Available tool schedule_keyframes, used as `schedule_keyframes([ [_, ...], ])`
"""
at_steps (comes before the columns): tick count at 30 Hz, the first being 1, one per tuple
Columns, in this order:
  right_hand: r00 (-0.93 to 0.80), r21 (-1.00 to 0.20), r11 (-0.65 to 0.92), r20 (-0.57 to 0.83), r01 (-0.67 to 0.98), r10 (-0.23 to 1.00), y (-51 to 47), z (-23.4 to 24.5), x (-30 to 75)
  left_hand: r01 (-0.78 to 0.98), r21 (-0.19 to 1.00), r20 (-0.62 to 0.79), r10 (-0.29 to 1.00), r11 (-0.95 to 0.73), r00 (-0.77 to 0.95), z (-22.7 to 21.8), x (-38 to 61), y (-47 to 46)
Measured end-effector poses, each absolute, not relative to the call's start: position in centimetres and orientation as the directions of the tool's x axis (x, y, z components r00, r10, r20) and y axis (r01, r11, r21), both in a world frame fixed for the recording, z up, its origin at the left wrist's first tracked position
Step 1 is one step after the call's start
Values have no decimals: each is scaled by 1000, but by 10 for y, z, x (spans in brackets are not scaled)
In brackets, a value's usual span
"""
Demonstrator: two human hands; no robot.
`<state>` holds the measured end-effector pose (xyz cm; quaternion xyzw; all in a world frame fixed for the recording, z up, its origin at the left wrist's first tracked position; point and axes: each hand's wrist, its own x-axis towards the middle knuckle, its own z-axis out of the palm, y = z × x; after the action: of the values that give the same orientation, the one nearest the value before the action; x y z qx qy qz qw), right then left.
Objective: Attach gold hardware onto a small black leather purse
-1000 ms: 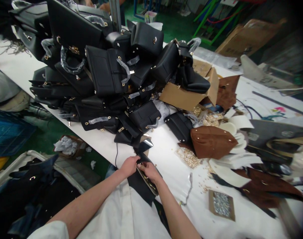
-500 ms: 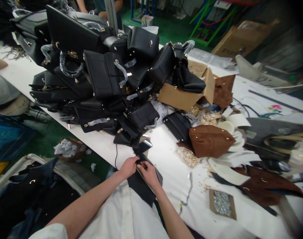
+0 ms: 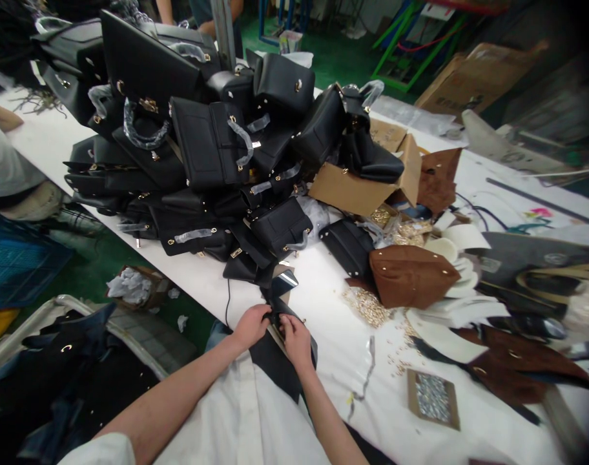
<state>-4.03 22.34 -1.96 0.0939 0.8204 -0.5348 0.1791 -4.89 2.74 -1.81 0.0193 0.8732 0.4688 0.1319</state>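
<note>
A black leather bag piece (image 3: 275, 369) lies at the table's front edge, against my shirt. My left hand (image 3: 252, 325) pinches its upper edge, fingers closed. Close beside it, my right hand (image 3: 296, 339) has its fingers closed on the same edge, a little to the right. What small part may sit between the fingertips is hidden. Just beyond my hands lies a dark phone-like slab (image 3: 285, 280) with a shiny face. A black handbag (image 3: 250, 253) with a gold clasp rests behind it.
Many black handbags (image 3: 207, 145) are piled at the back left. To the right stand a brown suede bag (image 3: 413, 274), loose gold studs (image 3: 367, 306), a cardboard box (image 3: 350, 189) and a small box of silver fasteners (image 3: 433, 397). A bin (image 3: 130, 336) stands on the floor at left.
My right hand has shifted slightly right along the edge, its fingers now more bunched. My left hand stays nearly in place. The whole view has drifted a little.
</note>
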Motion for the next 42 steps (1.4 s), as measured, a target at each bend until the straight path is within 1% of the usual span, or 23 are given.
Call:
schedule_keyframes([
  [2,-858,-821,277,-513,498,22,226,-19,-37,-96,829,-213,153,551,-965,-18,-49,27],
  [3,-834,-811,215,-551,544,28,227,-17,-35,-100,831,-215,150,548,-965,-18,-48,27],
  [5,-810,-803,125,-586,583,15,229,-13,-32,-108,833,-220,146,542,-965,-19,-48,27],
  [10,-826,-826,-5,-563,563,-15,235,1,-31,-130,850,-232,141,511,-962,-19,-48,27],
  [16,-810,-802,-115,-584,586,-53,239,21,-35,-133,849,-219,110,511,-970,-13,-47,29],
  [19,-817,-802,-156,-573,576,-73,240,34,-38,-147,851,-228,102,504,-968,-14,-46,31],
  [21,-835,-819,-169,-546,549,-66,239,43,-40,-154,853,-234,100,499,-967,-16,-46,31],
  [26,-905,-894,-158,-425,418,9,235,73,-44,-159,854,-237,99,496,-966,-17,-47,32],
  [33,-956,-953,-94,-291,288,21,230,108,-47,-160,849,-243,102,504,-965,-19,-46,33],
  [39,-957,-957,-35,-288,286,45,225,116,-53,-159,844,-245,105,513,-964,-21,-47,35],
  [42,-961,-961,-47,-276,274,37,223,115,-54,-161,837,-250,104,524,-963,-19,-48,36],
])
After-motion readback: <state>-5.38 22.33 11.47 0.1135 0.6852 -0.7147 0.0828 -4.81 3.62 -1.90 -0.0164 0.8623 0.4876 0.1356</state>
